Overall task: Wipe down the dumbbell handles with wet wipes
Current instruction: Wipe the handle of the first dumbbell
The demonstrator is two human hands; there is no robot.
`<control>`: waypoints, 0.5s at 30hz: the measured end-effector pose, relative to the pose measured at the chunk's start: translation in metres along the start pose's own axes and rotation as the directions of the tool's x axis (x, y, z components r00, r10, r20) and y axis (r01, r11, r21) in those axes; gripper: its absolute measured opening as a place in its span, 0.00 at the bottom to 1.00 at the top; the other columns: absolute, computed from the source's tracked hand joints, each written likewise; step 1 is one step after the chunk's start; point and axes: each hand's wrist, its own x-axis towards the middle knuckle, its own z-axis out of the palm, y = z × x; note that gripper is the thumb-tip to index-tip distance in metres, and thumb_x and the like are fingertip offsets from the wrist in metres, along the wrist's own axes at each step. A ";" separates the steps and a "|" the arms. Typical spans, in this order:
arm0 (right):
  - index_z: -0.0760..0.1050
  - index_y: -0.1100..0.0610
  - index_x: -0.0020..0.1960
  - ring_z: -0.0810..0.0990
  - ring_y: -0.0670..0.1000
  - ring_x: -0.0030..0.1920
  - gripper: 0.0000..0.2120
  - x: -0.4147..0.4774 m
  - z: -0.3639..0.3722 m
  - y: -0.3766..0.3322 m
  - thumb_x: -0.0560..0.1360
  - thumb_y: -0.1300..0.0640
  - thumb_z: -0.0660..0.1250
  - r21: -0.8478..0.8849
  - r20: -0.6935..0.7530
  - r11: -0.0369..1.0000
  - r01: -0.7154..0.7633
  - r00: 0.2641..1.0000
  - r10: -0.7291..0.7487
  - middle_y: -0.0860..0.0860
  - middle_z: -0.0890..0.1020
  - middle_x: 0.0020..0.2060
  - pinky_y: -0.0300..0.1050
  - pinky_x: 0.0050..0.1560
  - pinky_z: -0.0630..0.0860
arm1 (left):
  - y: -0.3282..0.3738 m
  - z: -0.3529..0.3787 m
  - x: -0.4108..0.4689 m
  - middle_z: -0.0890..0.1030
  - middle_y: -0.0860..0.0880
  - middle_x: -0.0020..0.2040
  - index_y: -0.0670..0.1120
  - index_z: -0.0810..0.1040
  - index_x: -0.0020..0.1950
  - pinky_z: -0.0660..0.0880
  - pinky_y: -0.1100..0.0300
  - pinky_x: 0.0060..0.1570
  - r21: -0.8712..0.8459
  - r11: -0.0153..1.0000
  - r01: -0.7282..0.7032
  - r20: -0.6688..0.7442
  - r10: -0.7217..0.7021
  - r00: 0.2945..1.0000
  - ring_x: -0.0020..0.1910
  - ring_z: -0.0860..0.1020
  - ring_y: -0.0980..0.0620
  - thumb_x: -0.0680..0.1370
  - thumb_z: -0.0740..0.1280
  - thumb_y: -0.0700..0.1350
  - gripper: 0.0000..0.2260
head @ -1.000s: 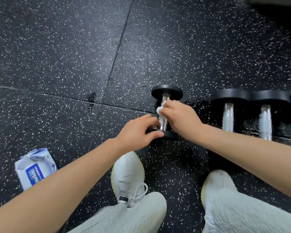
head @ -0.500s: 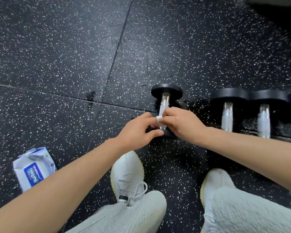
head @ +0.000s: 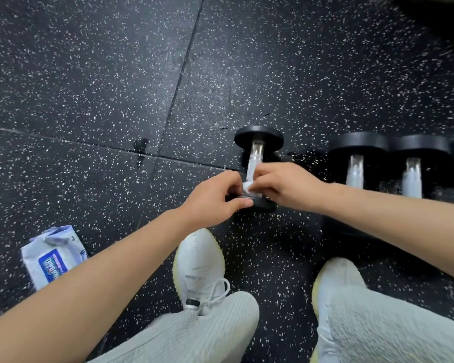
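Head view, looking down at a black rubber floor [head: 89, 74] with white speckles.

Dumbbell [head: 258, 138]: lies on the floor ahead of the left shoe [head: 198, 263], its axis pointing away from the person. The far head is fully visible; the near head is partly covered by the hands. The chrome handle [head: 254, 158] is exposed along its far part.

Right hand [head: 286, 187]: fingers curled, pinching a white wet wipe [head: 247, 186] against the near end of the handle, just above the near head.

Left hand [head: 215, 203]: grips the dumbbell at the near head, fingers curled over the top and thumb lying along the rim. The fingertips of the 2 hands nearly meet at the wipe.

Other items: 2 more dumbbells [head: 357, 163] [head: 413, 169] lie side by side to the right, parallel to the first, their heads touching each other. A wet wipe pack [head: 53, 258], white with a blue label, lies on the floor at lower left, partly hidden by the left forearm. The right shoe [head: 336, 273] is at lower right, and light ribbed trousers [head: 194, 334] cover both legs.
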 end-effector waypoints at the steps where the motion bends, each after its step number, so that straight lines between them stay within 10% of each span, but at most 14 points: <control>1: 0.85 0.50 0.54 0.80 0.51 0.43 0.07 0.007 -0.002 0.005 0.79 0.54 0.70 -0.012 -0.035 1.000 -0.018 0.999 0.018 0.46 0.79 0.47 0.48 0.40 0.77 | 0.000 -0.001 0.000 0.78 0.57 0.46 0.56 0.72 0.48 0.78 0.46 0.52 0.002 1.000 -0.010 0.004 0.010 1.000 0.46 0.78 0.53 0.76 0.73 0.59 0.13; 6: 0.86 0.51 0.53 0.81 0.54 0.42 0.07 0.035 -0.005 0.015 0.78 0.52 0.71 -0.005 -0.266 0.969 -0.247 0.934 0.237 0.47 0.80 0.45 0.48 0.40 0.76 | 0.001 -0.004 0.000 0.75 0.56 0.45 0.56 0.74 0.45 0.78 0.47 0.51 0.009 0.999 -0.040 0.010 0.040 0.999 0.45 0.78 0.53 0.74 0.73 0.65 0.15; 15: 0.85 0.51 0.55 0.81 0.52 0.45 0.08 0.014 -0.001 0.009 0.77 0.56 0.72 0.008 -0.098 0.997 -0.080 0.992 0.081 0.47 0.81 0.48 0.48 0.42 0.78 | 0.005 -0.005 0.002 0.76 0.55 0.41 0.52 0.69 0.39 0.77 0.50 0.46 0.129 0.992 0.012 -0.046 -0.006 0.999 0.41 0.75 0.54 0.68 0.72 0.73 0.26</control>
